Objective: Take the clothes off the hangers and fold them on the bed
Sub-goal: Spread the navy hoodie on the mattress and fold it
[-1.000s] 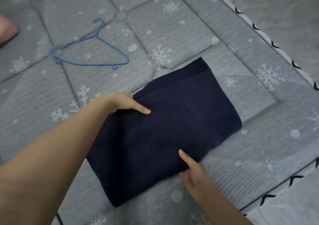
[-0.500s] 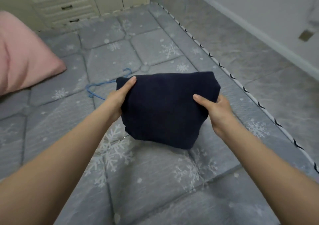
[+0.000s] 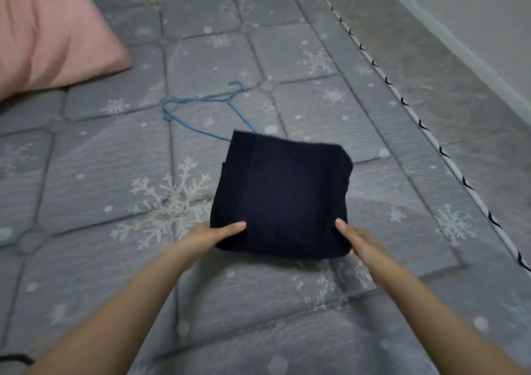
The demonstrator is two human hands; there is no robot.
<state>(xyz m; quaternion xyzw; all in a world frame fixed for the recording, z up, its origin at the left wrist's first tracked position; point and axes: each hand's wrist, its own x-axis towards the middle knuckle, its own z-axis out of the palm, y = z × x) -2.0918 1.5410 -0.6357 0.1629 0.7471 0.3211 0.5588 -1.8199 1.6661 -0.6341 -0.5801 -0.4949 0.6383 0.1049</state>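
A dark navy garment [image 3: 283, 193], folded into a thick square, lies on the grey snowflake-patterned bed [image 3: 115, 190]. My left hand [image 3: 209, 236] grips its near left corner with the thumb on top. At the near right corner my right hand [image 3: 357, 239] holds it the same way. A bare blue wire hanger [image 3: 201, 110] lies flat on the bed just behind the garment, its lower part hidden by the cloth.
A pink pillow [image 3: 46, 29] rests at the far left of the bed. The bed's piped edge [image 3: 431, 139] runs along the right, with grey tiled floor [image 3: 459, 73] and a white wall beyond. Cream furniture stands behind the bed's far end.
The garment went from a long flat rectangle to a bundle lifted in both hands, and now lies down on the bed as a square. My hands have shifted to its near corners.
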